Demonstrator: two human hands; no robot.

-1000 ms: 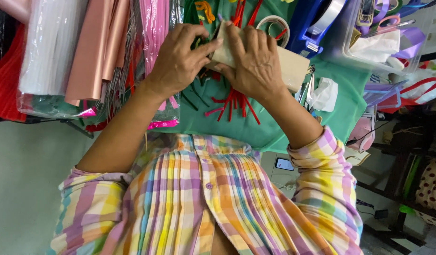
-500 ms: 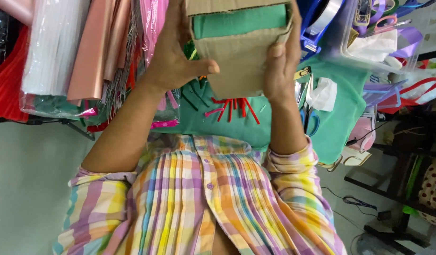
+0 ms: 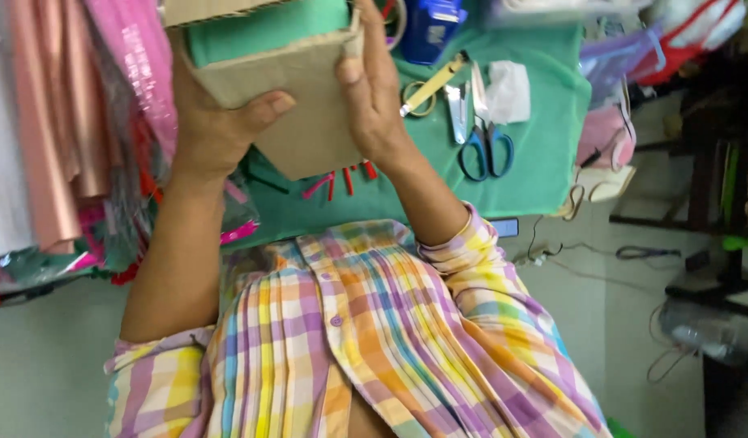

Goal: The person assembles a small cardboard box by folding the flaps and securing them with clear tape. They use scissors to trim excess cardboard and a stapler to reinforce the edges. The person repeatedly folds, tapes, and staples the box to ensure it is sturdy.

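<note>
Both hands, left hand (image 3: 216, 134) and right hand (image 3: 374, 97), gripping cardboard box (image 3: 297, 97) lifted above green worktop (image 3: 536, 154); green lining visible inside. Step judged: inspecting box. Scissors (image 3: 483, 146) at 3 o'clock. Next move calls for steady two-sided grip.

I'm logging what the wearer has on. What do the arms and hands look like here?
Both hands, left hand and right hand, are bare: no gloves or rings visible. The forearms are bare too; the pleated plaid sleeves, in pastel pink, yellow, orange, blue and purple, are pushed up.

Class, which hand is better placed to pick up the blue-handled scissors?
The right hand: the scissors lie on its side, on the green cloth; the left hand grips the cardboard box farther away.
</note>
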